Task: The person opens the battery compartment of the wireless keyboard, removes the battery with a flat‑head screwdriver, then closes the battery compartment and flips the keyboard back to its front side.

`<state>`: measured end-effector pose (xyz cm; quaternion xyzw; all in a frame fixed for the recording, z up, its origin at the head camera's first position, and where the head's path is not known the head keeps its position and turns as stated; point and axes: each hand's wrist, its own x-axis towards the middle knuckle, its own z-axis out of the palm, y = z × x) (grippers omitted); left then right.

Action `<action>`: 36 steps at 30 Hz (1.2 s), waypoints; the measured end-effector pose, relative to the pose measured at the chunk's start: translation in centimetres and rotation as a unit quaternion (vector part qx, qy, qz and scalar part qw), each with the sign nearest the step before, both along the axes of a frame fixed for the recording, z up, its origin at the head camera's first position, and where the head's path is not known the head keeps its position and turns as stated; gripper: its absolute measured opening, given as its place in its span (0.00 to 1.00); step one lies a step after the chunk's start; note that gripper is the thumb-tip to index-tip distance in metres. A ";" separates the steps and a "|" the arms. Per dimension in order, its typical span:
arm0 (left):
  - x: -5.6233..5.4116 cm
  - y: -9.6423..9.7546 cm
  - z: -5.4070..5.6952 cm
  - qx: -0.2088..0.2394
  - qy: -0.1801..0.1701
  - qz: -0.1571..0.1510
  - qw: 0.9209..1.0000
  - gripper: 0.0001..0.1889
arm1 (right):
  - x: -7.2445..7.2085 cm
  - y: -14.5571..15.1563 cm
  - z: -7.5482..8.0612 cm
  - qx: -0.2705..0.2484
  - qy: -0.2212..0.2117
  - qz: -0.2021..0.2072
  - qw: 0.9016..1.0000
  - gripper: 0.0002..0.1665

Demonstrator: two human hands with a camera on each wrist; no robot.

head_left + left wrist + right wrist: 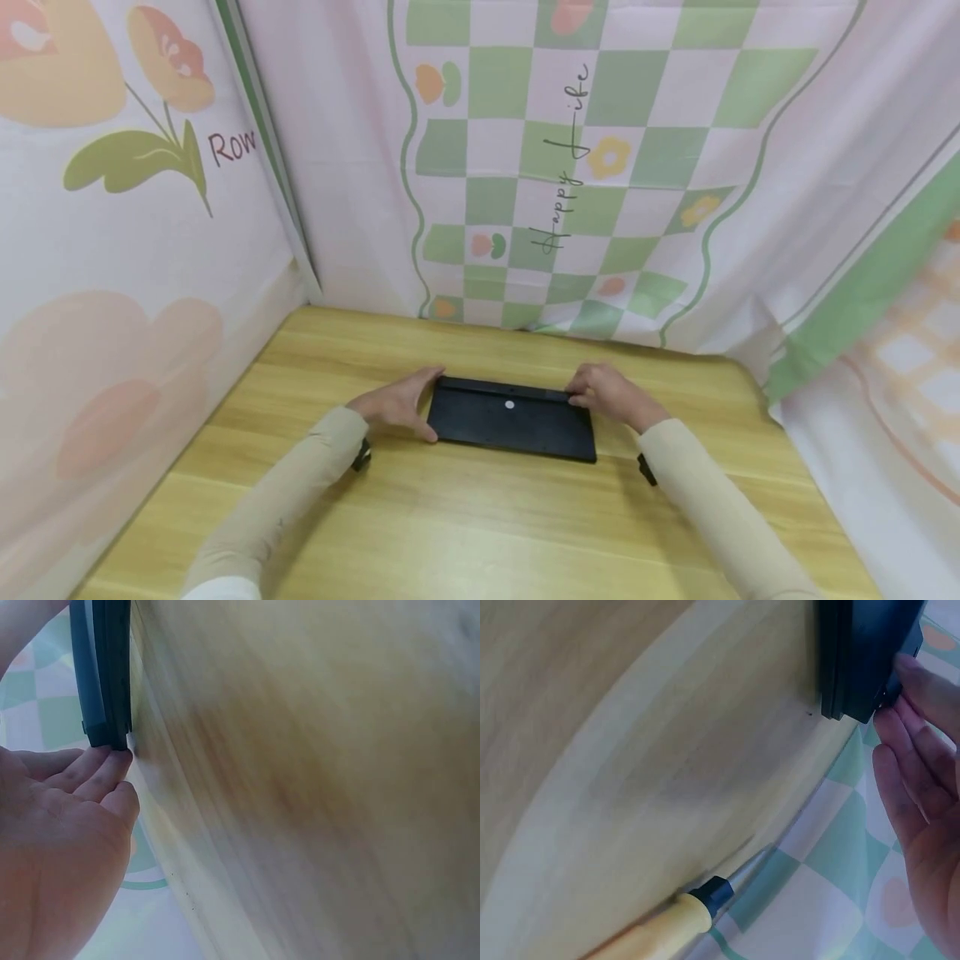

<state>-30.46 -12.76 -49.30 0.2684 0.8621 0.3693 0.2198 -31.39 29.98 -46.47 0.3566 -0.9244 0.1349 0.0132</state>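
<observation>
A flat black rectangular thing (517, 425), which looks like a keyboard lying face down, rests on the wooden table. A ridge runs along its far side, with a round white sticker in the middle. My left hand (397, 404) holds its left end, thumb at the near corner and fingers at the far one. In the left wrist view, the fingertips of my left hand (75, 817) touch the keyboard's end (105, 682). My right hand (611, 393) pinches the far right corner. In the right wrist view, thumb and fingers of my right hand (926, 765) meet at the keyboard's ridge (874, 660).
A yellow-handled tool with a black collar and thin metal shaft, like a screwdriver (667, 926), lies on the table in the right wrist view. It does not show in the head view. Patterned curtains (570, 167) hang behind the wooden table (480, 517) and at both sides.
</observation>
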 end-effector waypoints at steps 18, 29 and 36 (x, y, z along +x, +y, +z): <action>-0.3 -0.4 -0.1 -0.013 0.016 0.001 1.000 0.69 | -2.5 0.0 1.3 -0.062 -0.096 -0.087 0.990 0.05; -0.1 -0.1 -0.2 -0.013 0.014 0.001 1.000 0.69 | -4.2 -0.2 -0.8 -0.060 -0.126 -0.122 0.983 0.06; -0.3 -0.2 -0.3 -0.013 0.021 -0.007 1.000 0.69 | -4.4 -0.7 -1.4 -0.061 -0.120 -0.111 0.985 0.06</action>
